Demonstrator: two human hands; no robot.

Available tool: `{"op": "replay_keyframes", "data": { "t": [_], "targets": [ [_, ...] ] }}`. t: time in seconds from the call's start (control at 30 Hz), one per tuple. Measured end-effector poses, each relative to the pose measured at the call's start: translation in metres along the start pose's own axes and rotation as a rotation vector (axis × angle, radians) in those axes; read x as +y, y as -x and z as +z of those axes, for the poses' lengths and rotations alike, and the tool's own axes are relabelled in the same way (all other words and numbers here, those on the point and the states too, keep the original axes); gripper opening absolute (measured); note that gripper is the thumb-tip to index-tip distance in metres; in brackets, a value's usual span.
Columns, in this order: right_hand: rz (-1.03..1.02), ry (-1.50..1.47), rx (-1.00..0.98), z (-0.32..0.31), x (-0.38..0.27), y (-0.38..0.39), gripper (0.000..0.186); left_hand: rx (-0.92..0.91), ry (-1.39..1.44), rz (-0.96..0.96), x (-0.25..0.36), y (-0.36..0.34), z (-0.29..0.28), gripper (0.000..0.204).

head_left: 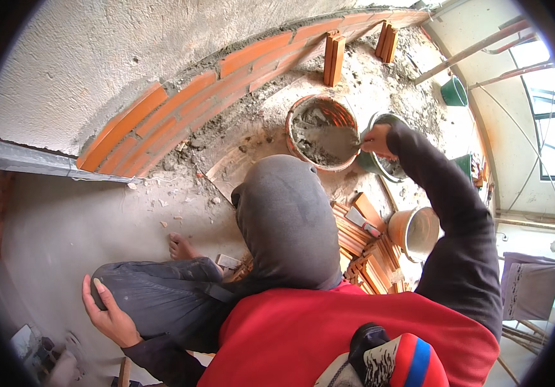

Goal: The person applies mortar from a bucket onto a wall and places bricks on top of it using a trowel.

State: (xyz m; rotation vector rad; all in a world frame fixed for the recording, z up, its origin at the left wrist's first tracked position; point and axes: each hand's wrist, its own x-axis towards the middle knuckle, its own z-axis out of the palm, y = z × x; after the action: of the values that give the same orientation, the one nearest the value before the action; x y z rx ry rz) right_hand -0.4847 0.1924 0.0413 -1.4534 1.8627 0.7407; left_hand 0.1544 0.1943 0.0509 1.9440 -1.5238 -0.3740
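My right hand (pixel 377 142) grips a trowel, its handle mostly hidden, with the grey blade (pixel 334 140) in an orange bucket (pixel 297 111) of wet mortar. Beside that bucket, partly behind my hand and sleeve, stands a green bucket (pixel 373 164) with grey material inside. My left hand (pixel 110 313) rests on my left knee, fingers loosely curved over the dark trousers and holding nothing. A scraper (pixel 364 221) with a red-and-grey handle lies on a pile of orange bricks (pixel 374 269), next to a pale bucket (pixel 419 232).
A low brick course (pixel 148 129) runs along the plastered wall. Two upright brick stacks (pixel 334 58) (pixel 387 42) stand near it. More green buckets (pixel 455 91) are at the right, below leaning poles (pixel 471 55) and a window. Debris and mortar (pixel 245 106) cover much of the floor.
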Motion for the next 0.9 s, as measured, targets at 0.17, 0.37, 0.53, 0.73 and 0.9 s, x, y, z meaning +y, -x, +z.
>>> {"op": "replay_keyframes", "data": {
  "t": [0.17, 0.37, 0.53, 0.73, 0.9],
  "targets": [
    [0.062, -0.168, 0.566, 0.136, 0.011, 0.002, 0.015, 0.011, 0.007, -0.004, -0.002, -0.003, 0.002, 0.04],
    [0.329, -0.402, 0.659, 0.286, -0.023, -0.015, 0.035, -0.012, -0.066, 0.075, 0.013, -0.009, 0.004, 0.043],
    [0.469, -0.46, 0.701, 0.368, -0.025, -0.001, 0.024, -0.025, -0.095, 0.126, 0.021, -0.014, -0.002, 0.045],
    [0.433, -0.434, 0.614, 0.338, 0.01, 0.073, 0.038, -0.347, 0.983, -0.093, 0.069, -0.041, 0.033, 0.061],
    [0.033, -0.427, 1.101, 0.151, -0.015, 0.032, 0.022, -0.792, 1.419, -0.708, 0.094, -0.102, 0.101, 0.086]
  ]
}}
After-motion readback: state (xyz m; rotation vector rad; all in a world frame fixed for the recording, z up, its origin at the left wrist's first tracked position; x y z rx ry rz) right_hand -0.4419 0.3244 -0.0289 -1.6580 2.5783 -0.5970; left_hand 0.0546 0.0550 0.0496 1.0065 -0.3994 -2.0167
